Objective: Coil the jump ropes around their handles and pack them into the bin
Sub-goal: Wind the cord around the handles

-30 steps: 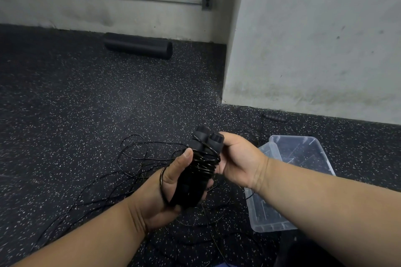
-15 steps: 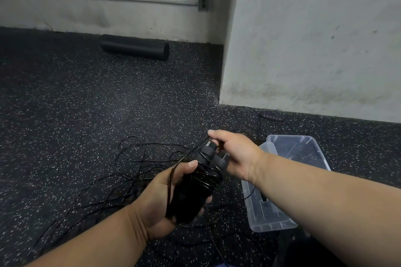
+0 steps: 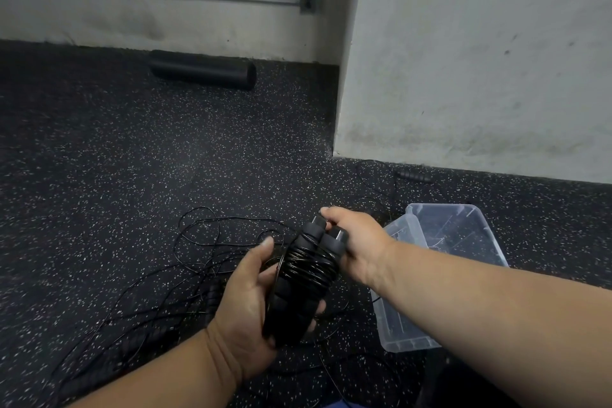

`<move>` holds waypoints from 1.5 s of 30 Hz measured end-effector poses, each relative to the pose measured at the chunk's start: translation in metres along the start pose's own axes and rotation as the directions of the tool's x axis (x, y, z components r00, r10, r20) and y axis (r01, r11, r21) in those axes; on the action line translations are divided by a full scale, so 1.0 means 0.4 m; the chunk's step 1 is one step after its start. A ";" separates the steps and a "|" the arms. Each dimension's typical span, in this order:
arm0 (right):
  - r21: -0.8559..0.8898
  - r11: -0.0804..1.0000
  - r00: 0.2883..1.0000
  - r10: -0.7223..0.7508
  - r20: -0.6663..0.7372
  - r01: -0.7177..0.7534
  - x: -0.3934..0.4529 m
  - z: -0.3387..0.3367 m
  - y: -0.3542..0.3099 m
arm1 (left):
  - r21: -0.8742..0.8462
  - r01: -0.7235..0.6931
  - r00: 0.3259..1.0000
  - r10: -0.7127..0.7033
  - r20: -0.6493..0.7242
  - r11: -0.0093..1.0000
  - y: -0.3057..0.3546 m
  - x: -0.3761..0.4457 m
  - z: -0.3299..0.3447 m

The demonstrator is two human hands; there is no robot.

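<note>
Gripping coiled jump-rope handles (image 3: 303, 278), both hands unlabelled.

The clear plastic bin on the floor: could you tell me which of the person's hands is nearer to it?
Right. The right hand sits just beside the bin, at its left edge, while the left hand is farther left, beyond the handles.

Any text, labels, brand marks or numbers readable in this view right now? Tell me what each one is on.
None can be read.
Jump rope handles, held in the left hand and right hand: plain black, no marking shows.
Clear bin: no label or print shows.
Wall outlet box: too small to show any marking.
Black foam roller: plain.
</note>
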State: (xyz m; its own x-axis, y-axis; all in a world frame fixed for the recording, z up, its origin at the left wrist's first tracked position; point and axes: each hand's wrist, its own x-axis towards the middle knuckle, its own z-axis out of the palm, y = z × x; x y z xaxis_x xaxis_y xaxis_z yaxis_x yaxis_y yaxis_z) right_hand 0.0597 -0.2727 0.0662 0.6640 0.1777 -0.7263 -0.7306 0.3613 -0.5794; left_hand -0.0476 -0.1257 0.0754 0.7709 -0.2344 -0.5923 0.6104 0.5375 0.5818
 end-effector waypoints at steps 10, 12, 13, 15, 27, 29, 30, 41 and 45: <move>-0.041 0.998 0.935 -0.037 0.354 0.055 0.013 -0.010 -0.028 | 0.106 -0.188 0.982 0.186 0.032 0.976 0.056 0.004 0.004; -0.029 0.992 0.906 -0.104 0.411 0.127 -0.003 -0.006 -0.040 | 0.094 -0.215 0.977 0.215 0.014 0.972 0.068 0.008 0.000; -0.058 0.980 0.894 -0.151 0.423 0.193 -0.006 -0.005 -0.042 | 0.086 -0.223 0.975 0.223 0.011 0.971 0.072 0.009 -0.001; -0.185 0.907 0.859 -0.268 0.437 0.377 -0.023 -0.003 -0.050 | 0.072 -0.226 0.974 0.226 0.007 0.971 0.076 0.009 -0.001; -0.644 0.067 0.563 -0.559 0.608 0.762 -0.105 -0.010 -0.080 | 0.078 -0.199 0.980 0.198 0.013 0.977 0.086 -0.001 -0.003; -0.695 -0.078 0.546 -0.559 0.624 0.715 -0.118 -0.008 -0.079 | 0.126 -0.206 0.978 0.208 0.001 0.970 0.085 -0.002 -0.003; -0.713 -0.138 0.543 -0.555 0.631 0.687 -0.123 -0.008 -0.078 | 0.146 -0.204 0.978 0.208 -0.009 0.968 0.083 -0.003 -0.003; -0.631 -0.352 0.342 -0.610 0.715 0.691 -0.105 0.000 -0.051 | 0.435 -0.242 0.959 0.283 -0.029 0.867 0.119 -0.007 -0.006; -0.629 0.016 0.481 -0.660 0.578 0.777 -0.101 0.012 -0.045 | 0.420 -0.190 0.975 0.222 -0.028 0.887 0.140 -0.013 -0.006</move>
State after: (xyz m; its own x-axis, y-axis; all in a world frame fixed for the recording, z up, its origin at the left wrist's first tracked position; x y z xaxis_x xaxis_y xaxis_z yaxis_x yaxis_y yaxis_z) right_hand 0.0467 -0.2820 0.1077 0.8932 0.3759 0.2467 0.4044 -0.4317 -0.8063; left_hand -0.0178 -0.0925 0.1098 0.8817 -0.0859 -0.4639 0.4717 0.1812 0.8630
